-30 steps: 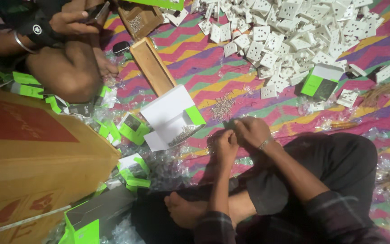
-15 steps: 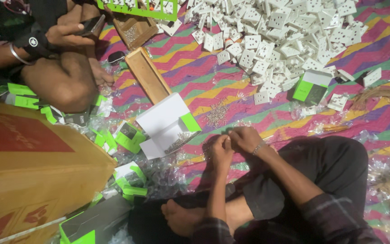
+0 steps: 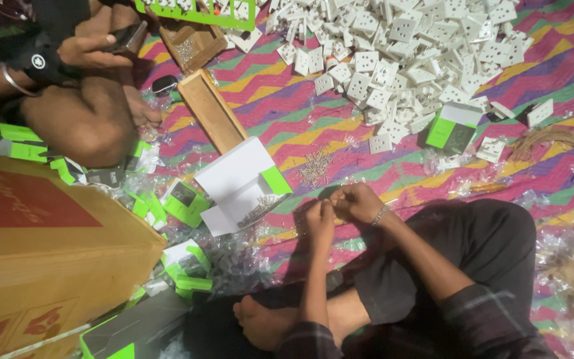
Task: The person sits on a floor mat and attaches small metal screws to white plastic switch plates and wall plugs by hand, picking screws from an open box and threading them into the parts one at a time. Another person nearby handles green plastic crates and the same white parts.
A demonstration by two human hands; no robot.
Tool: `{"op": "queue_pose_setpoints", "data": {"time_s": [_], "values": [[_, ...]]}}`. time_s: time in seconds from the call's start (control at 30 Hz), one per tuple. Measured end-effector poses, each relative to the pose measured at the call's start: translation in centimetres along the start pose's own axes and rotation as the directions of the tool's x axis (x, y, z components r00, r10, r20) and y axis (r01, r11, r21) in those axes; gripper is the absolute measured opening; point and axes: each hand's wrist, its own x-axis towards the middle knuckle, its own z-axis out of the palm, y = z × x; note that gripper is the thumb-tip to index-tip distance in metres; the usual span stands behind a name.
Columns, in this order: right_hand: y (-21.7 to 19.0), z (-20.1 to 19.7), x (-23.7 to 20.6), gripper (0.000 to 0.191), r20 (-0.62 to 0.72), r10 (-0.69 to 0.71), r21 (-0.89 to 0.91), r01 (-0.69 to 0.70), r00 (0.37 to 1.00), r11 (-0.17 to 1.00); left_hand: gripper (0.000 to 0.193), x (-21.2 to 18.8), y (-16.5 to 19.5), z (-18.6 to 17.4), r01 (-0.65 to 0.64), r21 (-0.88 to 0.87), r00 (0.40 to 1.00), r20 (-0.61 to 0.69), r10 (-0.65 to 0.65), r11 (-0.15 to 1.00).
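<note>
My left hand (image 3: 320, 221) and my right hand (image 3: 359, 202) meet over the striped mat (image 3: 287, 113), just in front of my crossed legs. Both have their fingers curled and pinched together on something small that I cannot make out. A thin bracelet sits on my right wrist. A small heap of screws (image 3: 313, 166) lies just beyond my hands. To its left is an open white and green box (image 3: 240, 179) holding more screws.
A large pile of white wall sockets (image 3: 420, 60) covers the far mat. Another person (image 3: 78, 106) sits at far left holding a dark object. A big cardboard carton (image 3: 41, 252) is at left, with green boxes (image 3: 184, 199), clear bags, and a wooden tray (image 3: 212, 110) nearby.
My hands stay pinched together in nearly the same spot, fingers working slightly. The other person's hands stay on the dark object.
</note>
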Motion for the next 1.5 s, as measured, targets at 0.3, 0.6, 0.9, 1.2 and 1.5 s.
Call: {"op": "queue_pose_setpoints", "data": {"time_s": [0.3,0.6,0.9,1.2,1.5], "values": [[-0.6,-0.2,-0.6,0.010,-0.082,0.039,-0.120,-0.048,0.996,0.992,0.043,-0.2,-0.8,-0.2,0.051,-0.040,0.998,-0.023,-0.052,0.998],[1.5,-0.6,-0.4,0.014,-0.205,-0.009,-0.191,-0.031,0.979,0.981,0.031,-0.3,-0.8,-0.1,0.084,-0.068,0.993,-0.077,-0.089,0.994],[1.3,-0.9,-0.6,0.022,-0.262,-0.314,-0.587,0.107,0.913,0.802,0.041,1.7,-1.3,-0.9,0.129,-0.320,0.957,-0.207,-0.202,0.939],[0.5,-0.3,-1.1,0.025,-0.190,-0.210,-0.571,0.066,0.959,0.819,0.032,-0.4,2.1,-2.3,0.208,0.718,0.964,-0.265,-0.015,0.665],[-0.1,0.4,-1.1,0.031,-0.143,-0.175,-0.637,0.045,0.974,0.769,0.012,-1.3,2.2,-2.3,-0.052,0.767,0.980,-0.085,0.181,0.640]]}}
